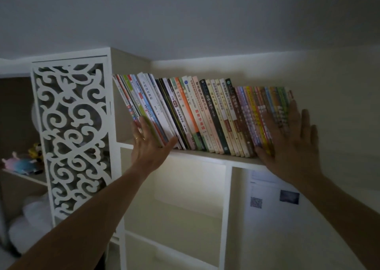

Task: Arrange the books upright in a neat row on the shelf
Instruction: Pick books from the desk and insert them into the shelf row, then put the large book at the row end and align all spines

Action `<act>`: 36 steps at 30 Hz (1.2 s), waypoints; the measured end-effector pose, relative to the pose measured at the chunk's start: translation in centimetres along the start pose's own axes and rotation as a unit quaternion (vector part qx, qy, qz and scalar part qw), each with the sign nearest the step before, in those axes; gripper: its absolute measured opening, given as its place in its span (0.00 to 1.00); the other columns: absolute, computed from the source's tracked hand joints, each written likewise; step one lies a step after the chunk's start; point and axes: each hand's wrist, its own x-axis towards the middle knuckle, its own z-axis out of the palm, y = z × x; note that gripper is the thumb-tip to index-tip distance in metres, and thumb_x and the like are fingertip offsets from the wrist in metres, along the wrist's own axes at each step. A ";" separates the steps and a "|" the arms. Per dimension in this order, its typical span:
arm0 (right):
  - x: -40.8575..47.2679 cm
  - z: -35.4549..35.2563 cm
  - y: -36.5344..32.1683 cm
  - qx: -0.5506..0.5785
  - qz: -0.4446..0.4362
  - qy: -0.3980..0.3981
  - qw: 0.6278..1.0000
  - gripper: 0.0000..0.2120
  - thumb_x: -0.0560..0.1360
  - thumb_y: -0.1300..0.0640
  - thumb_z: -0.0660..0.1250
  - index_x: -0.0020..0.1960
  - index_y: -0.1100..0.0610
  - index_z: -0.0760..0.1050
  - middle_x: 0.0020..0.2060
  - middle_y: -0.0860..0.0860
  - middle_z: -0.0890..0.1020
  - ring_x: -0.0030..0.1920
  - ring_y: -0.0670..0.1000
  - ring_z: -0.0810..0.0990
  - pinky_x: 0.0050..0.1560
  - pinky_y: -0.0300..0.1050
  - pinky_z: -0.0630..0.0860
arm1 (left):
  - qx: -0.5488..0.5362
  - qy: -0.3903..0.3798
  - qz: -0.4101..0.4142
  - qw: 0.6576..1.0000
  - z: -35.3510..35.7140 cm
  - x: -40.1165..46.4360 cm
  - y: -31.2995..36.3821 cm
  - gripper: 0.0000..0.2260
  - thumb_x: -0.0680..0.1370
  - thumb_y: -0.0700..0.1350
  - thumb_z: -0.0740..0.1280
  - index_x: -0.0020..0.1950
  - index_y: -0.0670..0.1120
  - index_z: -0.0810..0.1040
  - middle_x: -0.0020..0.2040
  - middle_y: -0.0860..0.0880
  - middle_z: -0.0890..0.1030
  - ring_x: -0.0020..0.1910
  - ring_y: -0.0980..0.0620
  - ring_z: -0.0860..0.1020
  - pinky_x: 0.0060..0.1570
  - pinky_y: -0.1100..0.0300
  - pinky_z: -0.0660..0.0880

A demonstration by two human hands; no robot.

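Now: dim light, high shelf. All books are on it in one long row, spines out, none lying flat that I can see. The row leans as a whole, tops tipped toward the fretwork panel, the leftmost ones most of all. A gap stays open between the row's foot and the shelf's left wall.

My left hand is at the panel end of the row, fingers straight, palm against the lowest spines there, thumb out along the shelf edge. My right hand lies flat and spread on the thin coloured spines at the far end, away from the panel. Neither hand grips anything; both only press.

Judgement: gathering is done. Left to do: stand the row plumb and close it up tight, most likely by pushing from both ends.
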 end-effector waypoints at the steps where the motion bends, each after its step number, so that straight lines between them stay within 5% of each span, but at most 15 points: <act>1: -0.2 -0.1 0.0 -0.002 -0.003 0.001 1.000 0.46 0.73 0.35 0.67 0.83 0.46 0.49 0.81 0.64 0.44 0.78 0.73 0.50 0.71 0.76 0.60 | 0.006 -0.001 -0.003 1.000 0.1 -0.1 0.0 0.56 0.71 0.77 0.63 0.80 0.55 0.27 0.82 0.49 0.31 0.81 0.38 0.36 0.75 0.31 0.53; 5: -1.0 -0.2 0.1 -0.005 -0.013 0.008 1.000 0.42 0.76 0.34 0.60 0.83 0.48 0.49 0.81 0.64 0.45 0.79 0.71 0.49 0.73 0.73 0.60 | 0.042 0.018 0.007 0.999 0.3 -0.8 -0.2 0.54 0.72 0.76 0.63 0.80 0.57 0.29 0.82 0.48 0.31 0.82 0.39 0.37 0.74 0.28 0.56; 9: -3.4 -0.5 -1.2 0.007 -0.062 0.040 0.997 0.37 0.80 0.36 0.58 0.83 0.51 0.53 0.82 0.62 0.49 0.81 0.65 0.48 0.78 0.66 0.56 | 0.101 0.060 0.115 0.986 1.7 -3.8 1.1 0.45 0.76 0.74 0.57 0.84 0.56 0.39 0.84 0.45 0.37 0.83 0.41 0.41 0.76 0.31 0.55; 14: -10.2 0.2 -3.9 0.046 -0.084 0.020 0.995 0.34 0.82 0.36 0.58 0.82 0.51 0.58 0.81 0.60 0.55 0.81 0.63 0.51 0.78 0.65 0.55 | 0.132 0.027 0.276 0.952 6.2 -11.4 5.1 0.34 0.82 0.67 0.58 0.84 0.54 0.54 0.84 0.41 0.48 0.83 0.41 0.47 0.78 0.35 0.57; 19: -20.9 0.6 -3.0 0.086 -0.037 -0.024 0.995 0.30 0.83 0.39 0.58 0.81 0.52 0.61 0.81 0.61 0.57 0.81 0.63 0.53 0.77 0.65 0.57 | 0.107 -0.024 0.340 0.934 10.5 -21.0 6.3 0.31 0.83 0.63 0.61 0.83 0.53 0.59 0.84 0.40 0.52 0.83 0.41 0.50 0.79 0.40 0.54; 23: -33.3 1.0 0.4 0.093 0.027 -0.145 0.985 0.30 0.84 0.40 0.57 0.82 0.51 0.58 0.82 0.59 0.55 0.82 0.61 0.50 0.78 0.63 0.56 | 0.085 -0.111 0.357 0.923 15.3 -29.1 4.7 0.28 0.84 0.59 0.62 0.82 0.52 0.62 0.81 0.39 0.60 0.81 0.40 0.59 0.77 0.40 0.59; 28: -47.2 1.3 5.0 0.079 0.162 -0.325 0.928 0.31 0.84 0.38 0.54 0.83 0.47 0.54 0.82 0.56 0.54 0.82 0.59 0.49 0.78 0.63 0.57 | 0.092 -0.263 0.316 0.907 23.0 -38.3 5.4 0.26 0.85 0.59 0.58 0.82 0.51 0.63 0.77 0.39 0.68 0.74 0.37 0.68 0.75 0.40 0.63; 32: -54.5 0.7 10.2 0.042 0.281 -0.418 0.863 0.31 0.82 0.37 0.52 0.82 0.48 0.55 0.81 0.57 0.57 0.81 0.62 0.54 0.77 0.64 0.61 | 0.087 -0.416 0.271 0.864 30.0 -45.7 8.5 0.26 0.83 0.61 0.54 0.80 0.55 0.66 0.69 0.42 0.77 0.64 0.40 0.77 0.65 0.44 0.73; 36: -60.9 0.2 16.7 0.022 0.381 -0.450 0.807 0.33 0.80 0.36 0.52 0.81 0.50 0.61 0.78 0.61 0.64 0.77 0.65 0.64 0.73 0.64 0.67 | 0.086 -0.560 0.188 0.802 37.4 -53.2 11.9 0.28 0.83 0.63 0.49 0.82 0.58 0.58 0.68 0.43 0.75 0.62 0.41 0.77 0.59 0.48 0.75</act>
